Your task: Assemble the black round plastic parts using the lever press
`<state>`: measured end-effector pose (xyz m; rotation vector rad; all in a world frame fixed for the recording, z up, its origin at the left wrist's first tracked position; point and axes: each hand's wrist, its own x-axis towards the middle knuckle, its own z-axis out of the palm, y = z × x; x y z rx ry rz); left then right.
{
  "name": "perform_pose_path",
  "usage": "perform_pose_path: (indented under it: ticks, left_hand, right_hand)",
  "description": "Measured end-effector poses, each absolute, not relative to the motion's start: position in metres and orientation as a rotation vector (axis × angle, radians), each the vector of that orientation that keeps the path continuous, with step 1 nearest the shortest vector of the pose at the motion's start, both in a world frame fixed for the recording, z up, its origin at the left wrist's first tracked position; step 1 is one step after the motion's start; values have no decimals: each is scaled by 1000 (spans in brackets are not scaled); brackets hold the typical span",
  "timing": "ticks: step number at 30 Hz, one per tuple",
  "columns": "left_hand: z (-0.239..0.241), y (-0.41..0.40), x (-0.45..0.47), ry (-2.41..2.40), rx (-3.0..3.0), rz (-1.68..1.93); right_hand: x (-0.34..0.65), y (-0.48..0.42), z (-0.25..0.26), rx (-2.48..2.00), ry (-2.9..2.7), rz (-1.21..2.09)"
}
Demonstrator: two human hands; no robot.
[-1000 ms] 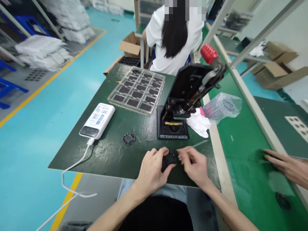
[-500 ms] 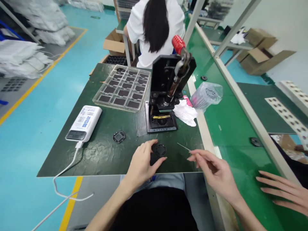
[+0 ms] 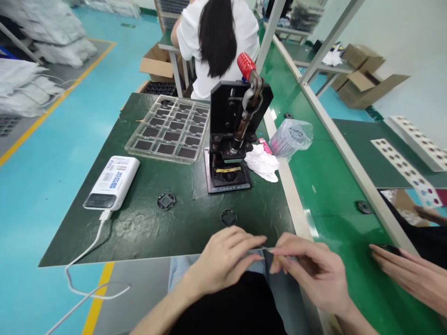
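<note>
My right hand [image 3: 310, 267] pinches a thin, light-coloured stick [image 3: 264, 248] between thumb and fingers, at the table's front edge. My left hand [image 3: 230, 256] has come up to the stick's other end, its thumb and forefinger apart on either side of it; contact is not clear. Just beyond my left hand, a round black plastic part [image 3: 228, 217] lies flat on the dark green table [image 3: 139, 237]. A second round black part [image 3: 166, 201] lies farther left. Behind them stands a black hand press [image 3: 229, 174] with a red-gripped lever [image 3: 246, 66].
A clear compartment tray [image 3: 167, 135] with dark pieces lies at the back left, near a white power bank [image 3: 112, 182] with a cable. White cloth [image 3: 261, 163] and a plastic bag [image 3: 292, 137] flank the press. At right, a co-worker's hand [image 3: 408, 274] holds a black part over the green belt.
My left hand has left the round black part and moved right and nearer, to the stick. My right hand has drawn the stick lower. The co-worker's hand now holds a black part.
</note>
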<state>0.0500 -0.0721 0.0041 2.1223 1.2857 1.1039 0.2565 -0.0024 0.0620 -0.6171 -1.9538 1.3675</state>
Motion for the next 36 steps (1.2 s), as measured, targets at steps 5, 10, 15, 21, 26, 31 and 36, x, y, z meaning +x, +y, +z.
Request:
perform_pose_path:
  ticks: [5, 10, 15, 21, 26, 31, 36]
  left_hand:
    - [-4, -81, 72, 1239, 2077, 1213]
    - [-4, -82, 60, 1321, 2071, 1187]
    - [-9, -74, 27, 1704, 1937, 1188]
    - [-24, -69, 21, 1750, 1796, 1066]
    - [-28, -68, 23, 1745, 1748, 1088]
    - [-27, -67, 21, 1756, 1755, 1064]
    - [-26, -67, 22, 1771, 1754, 1058]
  right_hand:
    - [257, -11, 55, -632, -2058, 1196]
    - [243, -8, 44, -650, -2163, 971]
    - [218, 13, 16, -844, -1940, 913]
    - [194, 28, -21, -819, -2008, 818]
    - [193, 26, -23, -810, -2047, 808]
    - [190, 29, -19, -766, -2071, 772]
    - [190, 29, -19, -689, -2092, 706]
